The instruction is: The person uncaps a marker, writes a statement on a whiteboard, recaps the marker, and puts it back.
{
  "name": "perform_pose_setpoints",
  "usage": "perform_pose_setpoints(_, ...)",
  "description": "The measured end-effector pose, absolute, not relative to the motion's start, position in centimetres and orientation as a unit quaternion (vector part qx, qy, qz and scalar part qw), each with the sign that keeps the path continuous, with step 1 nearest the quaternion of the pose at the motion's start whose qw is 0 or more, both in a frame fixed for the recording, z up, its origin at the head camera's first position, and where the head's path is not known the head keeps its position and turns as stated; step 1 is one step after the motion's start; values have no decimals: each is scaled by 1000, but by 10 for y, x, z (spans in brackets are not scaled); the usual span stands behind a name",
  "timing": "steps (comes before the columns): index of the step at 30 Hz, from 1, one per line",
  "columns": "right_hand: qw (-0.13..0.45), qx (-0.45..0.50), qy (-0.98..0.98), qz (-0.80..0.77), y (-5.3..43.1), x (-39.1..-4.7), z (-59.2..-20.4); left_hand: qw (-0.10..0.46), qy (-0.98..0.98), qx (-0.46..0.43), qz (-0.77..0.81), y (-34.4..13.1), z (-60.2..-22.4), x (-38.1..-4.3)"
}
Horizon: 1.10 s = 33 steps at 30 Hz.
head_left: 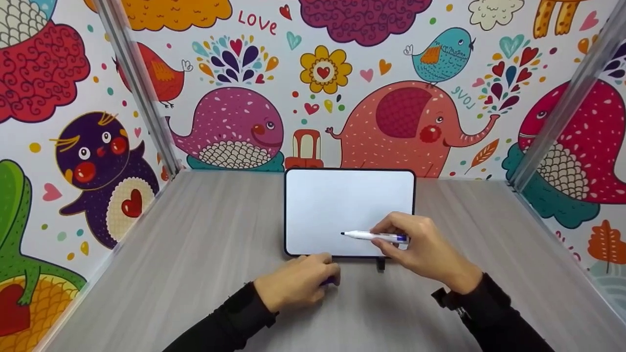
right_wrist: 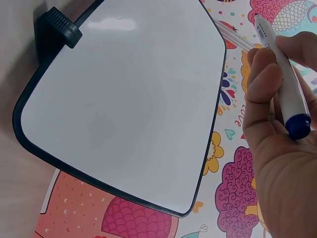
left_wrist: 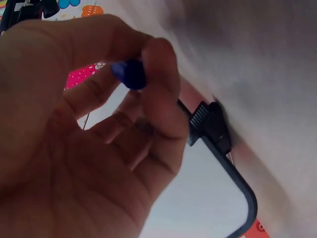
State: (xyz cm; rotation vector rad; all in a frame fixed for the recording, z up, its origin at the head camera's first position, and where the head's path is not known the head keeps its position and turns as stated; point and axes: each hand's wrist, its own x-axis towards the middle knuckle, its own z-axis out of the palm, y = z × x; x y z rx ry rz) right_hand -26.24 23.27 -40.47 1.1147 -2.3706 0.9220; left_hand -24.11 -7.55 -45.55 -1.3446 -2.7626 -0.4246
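My right hand holds a whiteboard marker between thumb and fingers, in front of the lower right of the whiteboard. The marker lies nearly level, its dark bare tip pointing left; its blue end shows in the right wrist view. My left hand is low over the table, just before the board's bottom edge. Its thumb and fingertips pinch a blue marker cap, partly hidden by the fingers. The board's white face is blank, with a black frame, and leans back on the table.
A black clip-like foot props the board's lower edge, and the left wrist view shows a foot too. The grey wood-grain table is enclosed by printed cartoon walls with metal corner posts.
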Motion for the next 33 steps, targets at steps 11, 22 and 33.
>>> perform_pose_setpoints(11,183,402,-834,330,233,-264,-408,15,-895,-431,-113,-74,-462,-238)
perform_pose_setpoints(22,191,390,-842,322,235,-264,-403,7,-899,-425,-108,-73,-462,-242)
perform_pose_setpoints(33,191,390,-840,326,237,-265,-402,-3,-900,-420,-115,-75,-461,-240)
